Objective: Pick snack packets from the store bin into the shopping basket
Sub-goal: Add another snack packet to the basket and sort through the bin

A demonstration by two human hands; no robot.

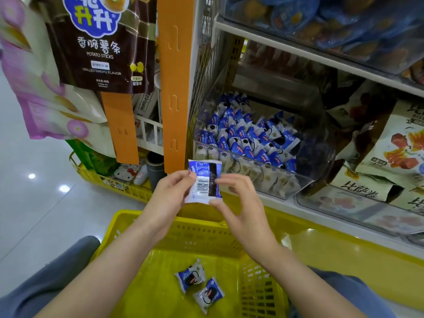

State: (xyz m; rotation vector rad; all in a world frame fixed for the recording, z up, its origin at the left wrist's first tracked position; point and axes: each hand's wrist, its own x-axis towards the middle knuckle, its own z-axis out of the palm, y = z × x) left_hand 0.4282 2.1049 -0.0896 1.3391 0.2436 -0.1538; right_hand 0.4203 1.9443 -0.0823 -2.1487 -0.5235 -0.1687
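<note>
Left hand (169,191) and right hand (241,203) pinched the snack packet (204,182) by its side edges; light, crinkly, probably slippery, so seams suited best.

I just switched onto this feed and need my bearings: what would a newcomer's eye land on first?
Dead centre, the left hand and right hand pinch one blue-and-white snack packet, barcode side toward the camera, above the yellow basket. Two matching packets lie on the basket floor, and the clear bin on the shelf just beyond is heaped with more.
</note>
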